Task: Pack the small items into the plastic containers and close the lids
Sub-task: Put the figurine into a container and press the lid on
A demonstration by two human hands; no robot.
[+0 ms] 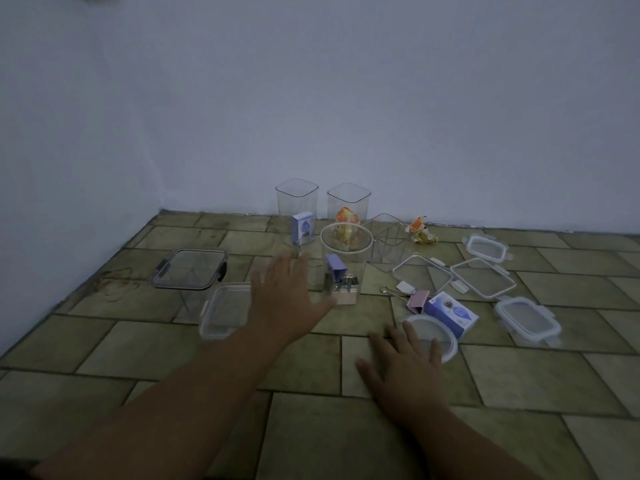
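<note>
Hands lie low in the frame on the tiled floor point(346, 427): right hand point(405, 368), released and flat, fingertips on the round lid point(446, 341). Left hand point(287, 299), splayed and empty, hovers center frame. Just right of it, nearer that hand, stands the round container point(346, 261), upright, axis vertical, holding binder clips point(337, 277).

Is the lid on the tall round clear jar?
No, the tall round clear jar stands open, and the round lid lies on the tiled floor under the right hand.
</note>
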